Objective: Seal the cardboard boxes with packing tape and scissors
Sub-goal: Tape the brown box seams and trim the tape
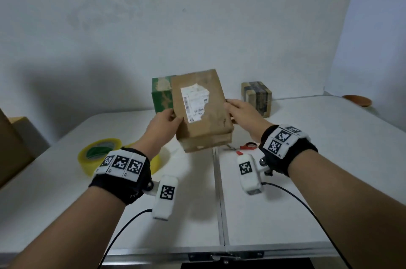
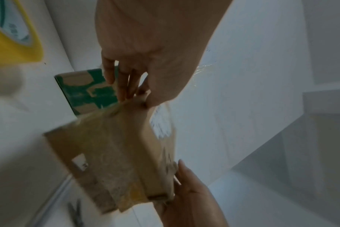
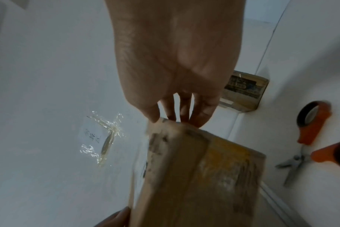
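Box lifted off the desk for turning

Head view: left hand [image 1: 163, 122] and right hand [image 1: 242, 110] each grip a side of the brown box [image 1: 201, 110] above the desk [image 1: 307, 159], probably to find its seam. Left wrist: tape roll [image 2: 12, 38] waits beside. Right wrist: scissors [image 3: 305, 141] lie near.

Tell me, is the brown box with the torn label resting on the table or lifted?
Lifted. The brown box is tilted above the table, gripped by the left hand and right hand; its shadow falls underneath.

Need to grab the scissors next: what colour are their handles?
Orange-red handles on the scissors, clearest in the right wrist view.
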